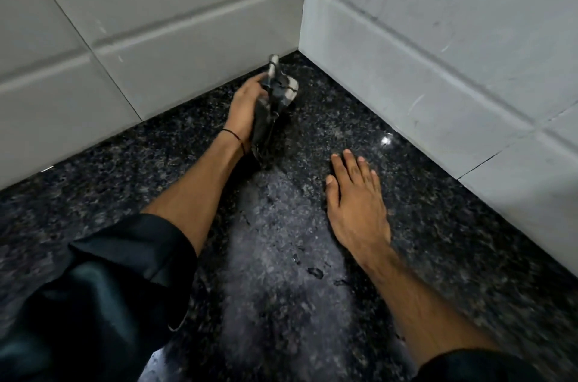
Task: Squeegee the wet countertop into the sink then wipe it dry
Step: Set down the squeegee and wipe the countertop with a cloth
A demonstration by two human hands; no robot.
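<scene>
My left hand [245, 106] reaches into the far corner of the black speckled granite countertop [438, 240] and grips a dark squeegee [270, 106]. The tool is blurred; its blade end rests on the stone near the corner and its grey handle tip sticks up. A pale wet streak with droplets [281, 240] runs from the squeegee toward me down the middle of the counter. My right hand [356, 203] lies flat on the stone to the right of the streak, fingers together, holding nothing. No sink shows in view.
White tiled walls [156, 21] close the counter at the back left and at the right [438, 53], meeting in the corner just beyond the squeegee. Dark sleeves cover both my forearms low in the frame.
</scene>
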